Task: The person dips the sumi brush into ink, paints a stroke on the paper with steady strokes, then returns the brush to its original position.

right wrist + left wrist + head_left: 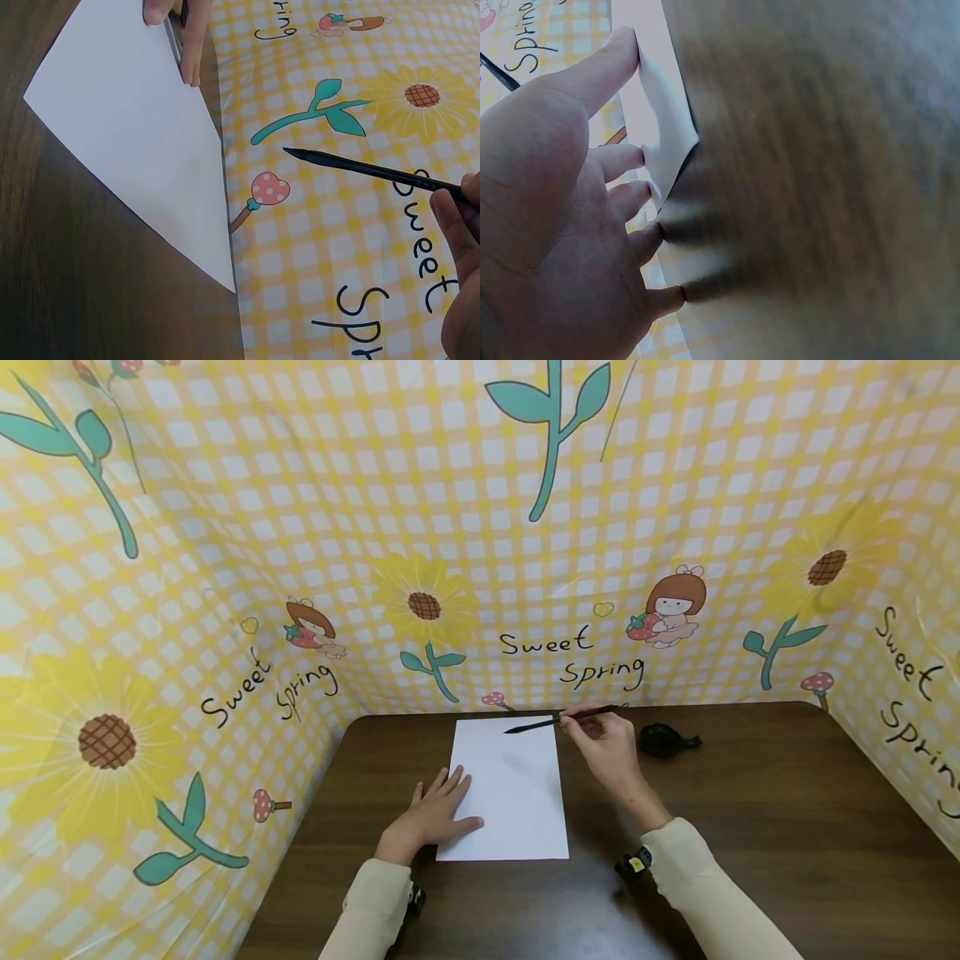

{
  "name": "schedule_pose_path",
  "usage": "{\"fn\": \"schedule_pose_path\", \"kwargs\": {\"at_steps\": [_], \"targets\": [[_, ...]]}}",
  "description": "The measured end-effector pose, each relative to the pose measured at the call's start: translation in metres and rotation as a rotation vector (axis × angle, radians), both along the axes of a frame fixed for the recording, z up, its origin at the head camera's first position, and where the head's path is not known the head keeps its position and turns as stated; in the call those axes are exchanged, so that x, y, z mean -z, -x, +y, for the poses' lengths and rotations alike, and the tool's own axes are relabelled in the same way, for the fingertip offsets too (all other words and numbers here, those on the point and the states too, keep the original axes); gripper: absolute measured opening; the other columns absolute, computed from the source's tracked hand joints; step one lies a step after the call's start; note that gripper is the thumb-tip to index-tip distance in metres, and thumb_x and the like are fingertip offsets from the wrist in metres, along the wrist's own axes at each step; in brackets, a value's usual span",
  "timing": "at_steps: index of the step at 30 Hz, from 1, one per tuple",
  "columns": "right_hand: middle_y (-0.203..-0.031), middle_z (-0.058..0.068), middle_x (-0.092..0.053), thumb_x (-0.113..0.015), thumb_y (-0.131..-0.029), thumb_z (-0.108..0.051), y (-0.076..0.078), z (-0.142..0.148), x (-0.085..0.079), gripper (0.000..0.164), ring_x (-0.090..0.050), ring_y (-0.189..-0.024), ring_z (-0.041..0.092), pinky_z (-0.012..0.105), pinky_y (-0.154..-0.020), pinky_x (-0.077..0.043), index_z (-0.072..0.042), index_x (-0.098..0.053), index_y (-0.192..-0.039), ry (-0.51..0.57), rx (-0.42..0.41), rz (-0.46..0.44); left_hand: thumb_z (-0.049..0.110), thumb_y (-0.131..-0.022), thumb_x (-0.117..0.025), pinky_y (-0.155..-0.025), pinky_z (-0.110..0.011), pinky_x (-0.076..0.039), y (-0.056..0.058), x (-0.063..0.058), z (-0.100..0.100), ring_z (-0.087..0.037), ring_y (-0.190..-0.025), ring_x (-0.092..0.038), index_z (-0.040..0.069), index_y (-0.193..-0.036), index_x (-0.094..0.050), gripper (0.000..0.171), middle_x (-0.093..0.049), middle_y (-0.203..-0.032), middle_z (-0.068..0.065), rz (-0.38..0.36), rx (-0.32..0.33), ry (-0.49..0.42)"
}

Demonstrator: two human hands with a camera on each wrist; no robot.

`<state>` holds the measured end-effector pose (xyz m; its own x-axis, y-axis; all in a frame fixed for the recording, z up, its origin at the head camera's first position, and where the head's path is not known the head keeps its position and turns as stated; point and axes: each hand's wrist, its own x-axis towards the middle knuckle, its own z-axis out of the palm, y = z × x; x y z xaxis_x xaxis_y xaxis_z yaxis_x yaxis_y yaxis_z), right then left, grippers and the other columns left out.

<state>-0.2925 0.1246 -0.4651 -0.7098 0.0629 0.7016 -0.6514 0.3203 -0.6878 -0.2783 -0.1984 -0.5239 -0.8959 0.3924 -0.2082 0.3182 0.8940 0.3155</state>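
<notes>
A blank white sheet of paper (510,785) lies upright on the dark wooden table. Spread over its left edge, my left hand (435,814) rests with straight fingers; the left wrist view shows the fingertips and thumb at the sheet (660,90). My right hand (607,756) pinches a slim black brush (534,725) by its shaft, over the sheet's top right. In the right wrist view, the pointed dark tip of the brush (360,166) is turned towards the paper (127,142), held above it. Part of my right hand (461,262) is cut off there.
A small black dish (662,741) with a short spout stands to the right of my right hand. Yellow checked cloth (465,527) with printed flowers hangs behind the table and along both sides. Bare table (750,827) extends right of the paper.
</notes>
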Motion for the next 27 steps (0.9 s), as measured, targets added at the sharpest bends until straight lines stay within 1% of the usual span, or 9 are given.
{"fn": "schedule_pose_path", "kwargs": {"at_steps": [2,8,12,21,26,27], "targets": [[-0.101,0.015,-0.080,-0.079,-0.096,-0.004,0.001,-0.001,0.001,0.007,-0.078,-0.083,0.019,0.014,-0.076,-0.059,-0.001,-0.077,-0.102,-0.004,-0.006,0.002,0.058,-0.103,-0.062,-0.127,-0.076,-0.008,0.000,-0.001,0.000,-0.042,-0.167,-0.011,0.010,-0.170,-0.029,0.089,-0.016,-0.180,-0.013,0.000,0.000,-0.011],[-0.100,0.010,-0.081,-0.080,-0.096,-0.008,0.002,-0.005,0.003,0.005,-0.078,-0.086,0.023,0.012,-0.078,-0.057,-0.006,-0.079,-0.101,-0.039,0.005,-0.005,0.060,-0.103,-0.060,-0.128,-0.075,-0.007,-0.001,0.001,-0.001,-0.041,-0.167,-0.009,0.013,-0.170,-0.028,0.089,-0.014,-0.180,-0.010,-0.003,-0.004,-0.007],[-0.100,0.009,-0.081,-0.080,-0.096,-0.009,0.001,-0.007,0.003,0.005,-0.079,-0.085,0.025,0.011,-0.077,-0.057,-0.007,-0.079,-0.101,-0.032,-0.009,-0.004,0.060,-0.102,-0.062,-0.127,-0.076,-0.007,0.000,0.001,-0.001,-0.041,-0.167,-0.011,0.012,-0.170,-0.029,0.090,-0.016,-0.180,-0.011,0.002,-0.009,-0.016],[-0.098,0.007,-0.081,-0.080,-0.096,-0.009,-0.001,-0.014,0.004,0.006,-0.079,-0.082,0.024,0.014,-0.074,-0.059,-0.006,-0.079,-0.101,-0.024,-0.037,-0.038,0.059,-0.102,-0.063,-0.127,-0.076,-0.008,0.002,0.000,0.000,-0.041,-0.167,-0.012,0.011,-0.169,-0.030,0.089,-0.017,-0.180,-0.012,0.005,-0.012,-0.009],[-0.094,0.007,-0.081,-0.080,-0.096,-0.011,-0.002,-0.019,0.006,0.006,-0.080,-0.081,0.023,0.016,-0.071,-0.060,-0.007,-0.079,-0.100,-0.020,-0.047,-0.055,0.063,-0.101,-0.062,-0.127,-0.076,-0.004,0.001,0.001,-0.002,-0.042,-0.167,-0.009,0.010,-0.169,-0.030,0.092,-0.016,-0.180,-0.013,-0.009,-0.004,-0.046],[-0.094,0.007,-0.081,-0.080,-0.096,-0.011,-0.002,-0.020,0.007,0.006,-0.080,-0.081,0.023,0.017,-0.071,-0.060,-0.007,-0.079,-0.100,-0.020,-0.048,-0.060,0.066,-0.101,-0.060,-0.126,-0.077,-0.002,0.002,0.006,-0.004,-0.043,-0.167,-0.008,0.011,-0.170,-0.029,0.094,-0.015,-0.180,-0.013,-0.004,0.003,-0.062]]}}
